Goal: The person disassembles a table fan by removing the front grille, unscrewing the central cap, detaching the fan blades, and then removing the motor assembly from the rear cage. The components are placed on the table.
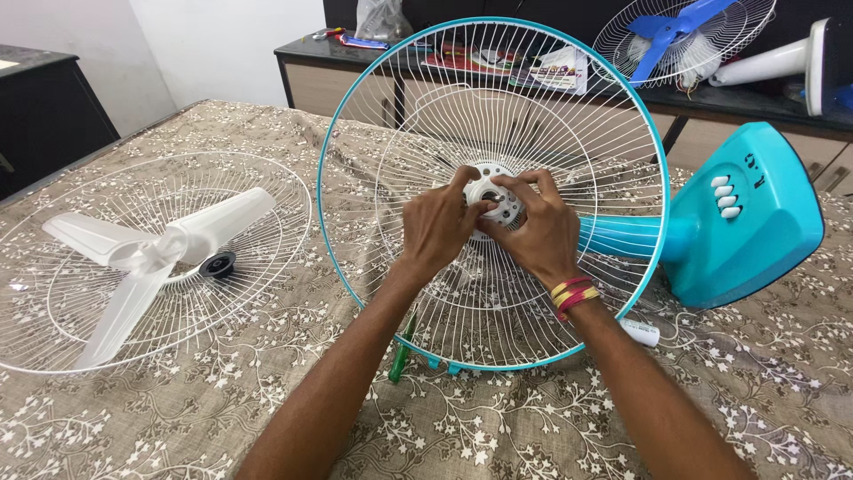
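Observation:
A turquoise table fan lies on its side on the patterned cloth, its base (755, 213) at the right. Its rear wire guard (373, 116), white with a turquoise rim, faces me upright. Both of my hands meet at the guard's centre. My left hand (437, 224) and my right hand (533, 229) pinch a white round nut (488, 190) on the hub. A white three-blade fan blade (142, 258) rests in a loose white front guard (53, 329) at the left, beside a small black cap (218, 264).
A green-handled screwdriver (401, 356) lies under the guard's lower rim. A small white part (641, 332) lies near my right wrist. A dark side table (711, 102) at the back holds another fan with a blue blade (666, 31) and clutter.

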